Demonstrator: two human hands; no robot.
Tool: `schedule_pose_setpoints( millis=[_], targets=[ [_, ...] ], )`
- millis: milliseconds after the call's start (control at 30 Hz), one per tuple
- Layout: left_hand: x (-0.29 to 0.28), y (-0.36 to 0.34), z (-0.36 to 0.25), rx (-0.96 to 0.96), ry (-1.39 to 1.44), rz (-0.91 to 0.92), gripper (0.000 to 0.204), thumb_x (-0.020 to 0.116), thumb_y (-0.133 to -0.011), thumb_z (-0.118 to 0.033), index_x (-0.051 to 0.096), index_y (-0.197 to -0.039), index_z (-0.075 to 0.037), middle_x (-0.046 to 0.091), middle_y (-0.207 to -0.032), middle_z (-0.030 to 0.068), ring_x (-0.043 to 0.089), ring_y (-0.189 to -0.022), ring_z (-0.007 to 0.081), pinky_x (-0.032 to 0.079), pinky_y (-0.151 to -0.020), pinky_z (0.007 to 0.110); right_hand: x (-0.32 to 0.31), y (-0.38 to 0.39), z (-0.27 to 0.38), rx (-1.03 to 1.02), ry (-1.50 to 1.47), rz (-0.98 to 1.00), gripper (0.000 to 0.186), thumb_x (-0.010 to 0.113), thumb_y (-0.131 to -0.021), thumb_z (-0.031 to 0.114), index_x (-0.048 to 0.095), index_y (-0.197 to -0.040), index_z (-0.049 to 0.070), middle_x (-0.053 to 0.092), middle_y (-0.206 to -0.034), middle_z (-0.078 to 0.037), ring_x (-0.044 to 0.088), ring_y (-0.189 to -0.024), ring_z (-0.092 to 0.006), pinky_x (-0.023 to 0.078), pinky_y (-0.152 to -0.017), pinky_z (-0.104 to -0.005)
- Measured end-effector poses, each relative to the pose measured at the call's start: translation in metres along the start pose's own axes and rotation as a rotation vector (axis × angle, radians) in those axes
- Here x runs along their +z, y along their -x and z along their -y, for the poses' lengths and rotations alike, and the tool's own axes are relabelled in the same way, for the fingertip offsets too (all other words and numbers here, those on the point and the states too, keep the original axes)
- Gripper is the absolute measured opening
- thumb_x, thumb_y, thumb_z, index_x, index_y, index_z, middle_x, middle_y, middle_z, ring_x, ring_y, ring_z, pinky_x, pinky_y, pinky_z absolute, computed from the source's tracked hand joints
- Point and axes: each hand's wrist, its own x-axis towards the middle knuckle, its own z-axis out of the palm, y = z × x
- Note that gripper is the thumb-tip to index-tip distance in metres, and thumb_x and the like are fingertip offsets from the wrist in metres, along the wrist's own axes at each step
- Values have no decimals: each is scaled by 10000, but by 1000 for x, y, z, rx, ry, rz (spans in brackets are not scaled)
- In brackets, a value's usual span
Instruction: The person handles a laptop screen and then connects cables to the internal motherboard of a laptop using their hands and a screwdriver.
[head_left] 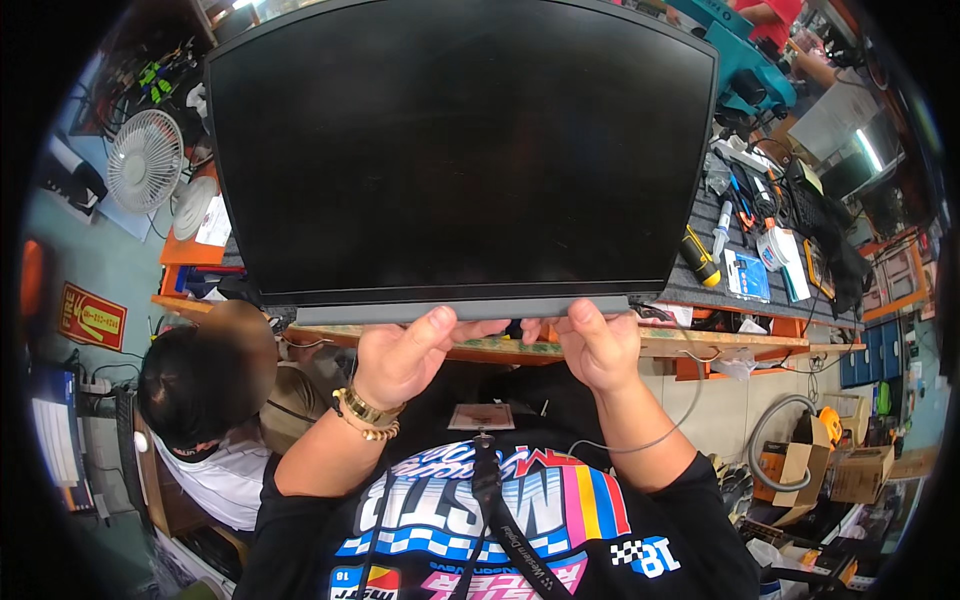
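A wide laptop screen (460,150), dark and black-framed, stands tilted up in front of me. Along its lower border runs a grey strip (480,309). My left hand (405,350) grips this strip left of the middle, thumb on top and fingers curled underneath. My right hand (600,345) pinches the same strip farther right in a like way. Whatever lies behind the screen is hidden by it. On my left wrist are a gold-coloured watch (368,408) and a beaded bracelet (380,432). A thin grey cord (640,447) passes by my right forearm.
Right of the screen, the bench mat (700,285) carries a yellow-black screwdriver-like tool (700,258), a blue card package (746,275) and a white tub (775,248). A white fan (146,160) stands left. Another person (200,400) sits close at my left; boxes (800,460) lie lower right.
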Motion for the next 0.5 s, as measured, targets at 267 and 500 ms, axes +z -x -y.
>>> schedule_pose_setpoints(
  millis=[267,500],
  targets=[
    [10,1,-6,48,-77,-25,313,552,-1137,-137,665,-1349,63,712,-1359,261,713,-1286,360,599,-1116,526,0,2,-11,-75,-80,-21,392,616,-1134,315,646,-1305,-37,763,-1057,-245,759,-955,-335,636,-827,-466],
    [-2,3,-11,83,-214,131,446,510,-1163,-232,535,-1510,48,664,-1448,278,670,-1336,458,535,-1161,621,-2,-1,-5,-44,-164,-15,497,550,-1156,403,624,-1343,-52,758,-1054,-257,754,-949,-349,623,-894,-459]
  ],
)
